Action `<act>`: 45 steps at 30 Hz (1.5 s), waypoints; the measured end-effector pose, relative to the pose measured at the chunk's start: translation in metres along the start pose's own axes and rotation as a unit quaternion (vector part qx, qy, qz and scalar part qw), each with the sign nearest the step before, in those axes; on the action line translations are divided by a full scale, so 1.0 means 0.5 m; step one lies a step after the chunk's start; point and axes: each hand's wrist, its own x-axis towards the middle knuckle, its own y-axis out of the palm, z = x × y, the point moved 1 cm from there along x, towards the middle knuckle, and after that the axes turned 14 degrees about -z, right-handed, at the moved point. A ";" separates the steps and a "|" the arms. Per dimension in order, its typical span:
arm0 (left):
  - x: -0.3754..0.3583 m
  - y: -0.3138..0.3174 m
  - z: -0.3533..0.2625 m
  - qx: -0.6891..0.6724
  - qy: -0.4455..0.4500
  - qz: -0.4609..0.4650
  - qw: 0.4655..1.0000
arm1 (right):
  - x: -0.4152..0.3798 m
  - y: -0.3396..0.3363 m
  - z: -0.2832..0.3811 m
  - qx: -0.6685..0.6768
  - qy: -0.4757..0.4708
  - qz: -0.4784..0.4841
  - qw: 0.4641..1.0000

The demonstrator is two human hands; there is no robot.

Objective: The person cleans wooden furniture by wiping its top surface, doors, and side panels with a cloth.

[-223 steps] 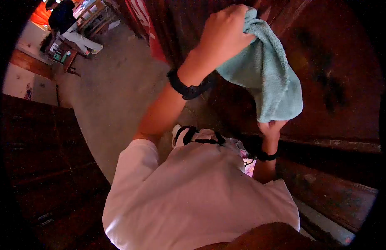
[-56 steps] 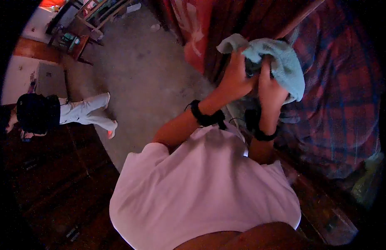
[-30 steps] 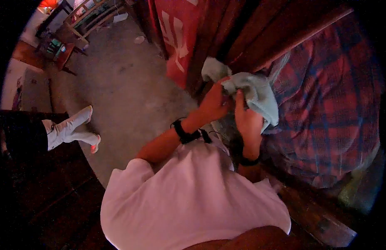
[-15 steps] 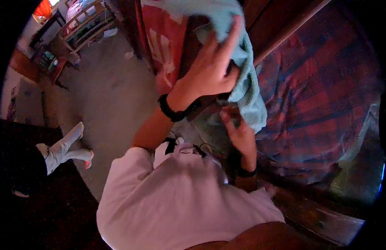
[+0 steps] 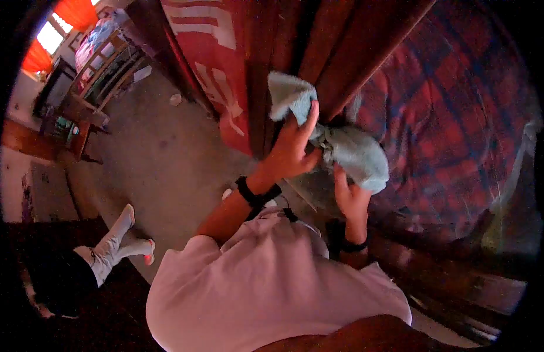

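Observation:
A pale blue-green cloth (image 5: 357, 154), towel-like, is bunched and narrow in its middle between my two hands. My left hand (image 5: 291, 146) grips its upper left part, with a loose end flopping over above the fingers. At the cloth's lower right end, my right hand (image 5: 353, 196) holds the fabric with the thumb on the near side; its other fingers are hidden behind the cloth. Dark bands circle both wrists.
A red cloth with white lettering (image 5: 228, 76) hangs by dark reddish wood panels (image 5: 328, 53). On the right lies a plaid red-and-blue covering (image 5: 442, 135). Another person's legs (image 5: 116, 243) are at the left on the grey floor (image 5: 149, 158). A wooden bed frame (image 5: 102, 70) stands far left.
The cloth, earlier draped long and high over my left hand, is now gathered into a smaller bunch between both hands. My left hand has come lower, and the view has shifted.

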 end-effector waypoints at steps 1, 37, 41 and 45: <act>0.030 -0.011 -0.013 0.004 0.049 -0.019 0.999 | 0.034 0.001 0.040 -0.025 -0.098 -0.037 0.994; 0.006 -0.073 0.035 -0.151 -0.105 0.047 0.982 | 0.052 0.095 0.071 -0.147 -0.162 -0.244 0.945; 0.131 -0.111 -0.056 -0.033 0.046 0.066 0.996 | 0.116 0.092 0.106 -0.152 -0.232 -0.237 0.931; 0.112 -0.124 -0.026 -0.047 0.019 0.101 0.994 | 0.124 0.130 0.135 -0.382 -0.309 -0.288 0.822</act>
